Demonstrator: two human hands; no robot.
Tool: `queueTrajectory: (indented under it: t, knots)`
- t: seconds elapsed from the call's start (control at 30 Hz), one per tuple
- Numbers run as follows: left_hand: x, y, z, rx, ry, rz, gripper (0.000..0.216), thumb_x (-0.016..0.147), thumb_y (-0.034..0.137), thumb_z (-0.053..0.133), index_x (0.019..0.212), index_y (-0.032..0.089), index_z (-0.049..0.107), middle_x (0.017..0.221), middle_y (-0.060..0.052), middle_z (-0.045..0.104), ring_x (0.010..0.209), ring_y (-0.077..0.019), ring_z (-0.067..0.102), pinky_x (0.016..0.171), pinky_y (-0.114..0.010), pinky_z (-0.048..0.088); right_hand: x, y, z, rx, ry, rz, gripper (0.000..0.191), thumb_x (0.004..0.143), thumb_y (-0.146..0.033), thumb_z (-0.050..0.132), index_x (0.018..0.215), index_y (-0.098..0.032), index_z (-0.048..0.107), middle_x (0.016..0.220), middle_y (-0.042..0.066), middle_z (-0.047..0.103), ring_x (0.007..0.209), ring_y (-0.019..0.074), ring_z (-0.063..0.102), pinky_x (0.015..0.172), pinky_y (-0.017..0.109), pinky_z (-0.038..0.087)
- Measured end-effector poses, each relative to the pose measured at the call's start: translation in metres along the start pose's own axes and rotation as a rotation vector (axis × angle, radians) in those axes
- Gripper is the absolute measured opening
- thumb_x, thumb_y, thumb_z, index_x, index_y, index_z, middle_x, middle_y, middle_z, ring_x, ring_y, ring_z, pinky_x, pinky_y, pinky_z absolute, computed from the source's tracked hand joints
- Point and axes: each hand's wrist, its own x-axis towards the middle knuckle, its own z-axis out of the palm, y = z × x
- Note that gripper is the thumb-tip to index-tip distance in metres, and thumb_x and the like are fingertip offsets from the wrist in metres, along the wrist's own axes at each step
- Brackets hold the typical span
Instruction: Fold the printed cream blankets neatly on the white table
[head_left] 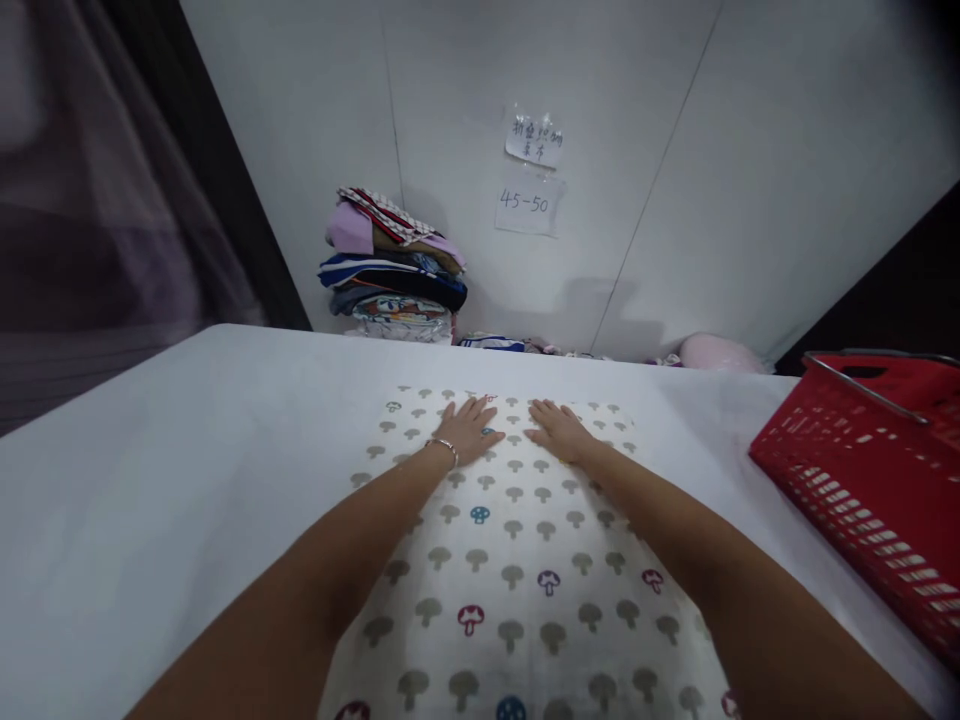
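Observation:
A white cloth with a mushroom print [517, 560] lies flat on the white table [187, 470], running from the near edge toward the middle. Both of my hands rest palm down on its far end, side by side. My left hand [471, 428], with a thin bracelet at the wrist, has its fingers stretched out flat. My right hand [559, 428] lies just to the right of it, fingers also flat and together. Neither hand holds anything.
A red plastic basket [870, 480] with a metal handle stands at the table's right edge. A stack of folded clothes [394, 265] sits against the white wall behind the table, with paper notes [532, 170] taped above. More fabric lies along the far edge.

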Motion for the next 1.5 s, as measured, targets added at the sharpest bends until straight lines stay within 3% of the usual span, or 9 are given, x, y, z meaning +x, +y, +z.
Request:
queueTrajectory:
  t: [0.2, 0.3, 0.4, 0.53, 0.7, 1.0, 1.13, 1.33, 1.5]
  knots:
    - [0.004, -0.01, -0.014, -0.004, -0.052, -0.028, 0.067, 0.082, 0.066, 0.021, 0.139, 0.03, 0.03, 0.151, -0.001, 0.015, 0.138, -0.0251, 0.011, 0.108, -0.054, 0.01, 0.004, -0.004, -0.004, 0.007, -0.038, 0.066, 0.074, 0.086, -0.067, 0.012, 0.144, -0.021, 0.02, 0.151, 0.004, 0.009, 0.138, 0.0249, 0.004, 0.109, 0.044, 0.006]
    - [-0.002, -0.029, -0.018, 0.059, 0.045, -0.175, 0.07, 0.082, 0.066, 0.021, 0.138, 0.025, 0.032, 0.15, -0.005, 0.019, 0.138, -0.0281, 0.01, 0.108, -0.056, 0.006, 0.005, -0.007, -0.005, 0.012, -0.041, 0.09, 0.077, 0.085, -0.068, 0.009, 0.145, -0.02, 0.017, 0.151, 0.004, 0.005, 0.138, 0.0253, 0.001, 0.109, 0.046, 0.005]
    - [-0.009, -0.049, -0.015, 0.054, 0.019, -0.313, 0.074, 0.08, 0.067, 0.02, 0.141, 0.025, 0.028, 0.15, -0.005, 0.016, 0.138, -0.0301, 0.009, 0.107, -0.057, 0.008, 0.008, -0.008, -0.005, 0.014, -0.07, 0.123, 0.075, 0.086, -0.066, 0.01, 0.145, -0.02, 0.013, 0.151, 0.004, 0.004, 0.138, 0.0246, 0.002, 0.109, 0.046, 0.005]
    - [-0.011, -0.055, -0.013, 0.022, -0.013, -0.333, 0.076, 0.079, 0.069, 0.017, 0.141, 0.027, 0.026, 0.151, -0.002, 0.012, 0.138, -0.0287, 0.006, 0.107, -0.058, 0.009, 0.014, -0.019, -0.009, 0.004, -0.084, 0.162, 0.075, 0.086, -0.066, 0.011, 0.144, -0.02, 0.018, 0.151, 0.005, 0.005, 0.137, 0.0262, 0.0, 0.108, 0.048, 0.004]
    - [-0.016, -0.06, -0.018, 0.11, 0.109, -0.373, 0.083, 0.076, 0.074, 0.017, 0.141, 0.023, 0.027, 0.151, -0.006, 0.01, 0.138, -0.0288, 0.002, 0.108, -0.057, 0.0, 0.027, -0.051, -0.004, -0.023, -0.011, 0.054, 0.079, 0.084, -0.068, 0.009, 0.145, -0.018, 0.015, 0.151, 0.006, 0.004, 0.137, 0.0248, -0.005, 0.108, 0.047, -0.003]
    - [-0.032, -0.093, -0.007, 0.032, 0.068, -0.474, 0.08, 0.076, 0.072, 0.015, 0.142, 0.027, 0.024, 0.152, -0.004, 0.01, 0.138, -0.0311, 0.006, 0.107, -0.06, 0.011, 0.045, -0.067, 0.001, 0.017, -0.077, 0.036, 0.075, 0.086, -0.066, 0.011, 0.145, -0.02, 0.014, 0.151, 0.005, 0.005, 0.137, 0.0247, -0.001, 0.107, 0.047, 0.002]
    - [-0.032, -0.088, -0.011, 0.024, 0.077, -0.464, 0.081, 0.076, 0.073, 0.013, 0.141, 0.027, 0.025, 0.151, -0.006, 0.011, 0.138, -0.032, 0.007, 0.105, -0.062, 0.011, 0.025, -0.05, -0.01, 0.047, -0.027, 0.085, 0.076, 0.086, -0.067, 0.011, 0.144, -0.019, 0.018, 0.151, 0.006, 0.004, 0.138, 0.0234, -0.002, 0.108, 0.045, 0.0]
    - [-0.03, -0.088, -0.013, 0.037, 0.076, -0.469, 0.08, 0.076, 0.073, 0.016, 0.141, 0.026, 0.027, 0.151, -0.007, 0.011, 0.137, -0.0348, 0.009, 0.104, -0.064, 0.013, -0.029, 0.018, -0.009, -0.028, 0.063, 0.359, 0.07, 0.089, -0.061, 0.014, 0.142, -0.016, 0.023, 0.15, 0.01, 0.011, 0.137, 0.0243, 0.003, 0.108, 0.047, 0.004]
    - [-0.028, -0.09, -0.01, 0.051, 0.093, -0.47, 0.079, 0.076, 0.072, 0.016, 0.141, 0.027, 0.027, 0.151, -0.006, 0.012, 0.137, -0.0328, 0.009, 0.104, -0.064, 0.012, -0.04, 0.059, -0.007, -0.061, 0.089, 0.478, 0.067, 0.089, -0.06, 0.021, 0.14, -0.018, 0.026, 0.149, 0.009, 0.016, 0.136, 0.0261, 0.009, 0.107, 0.049, 0.007]
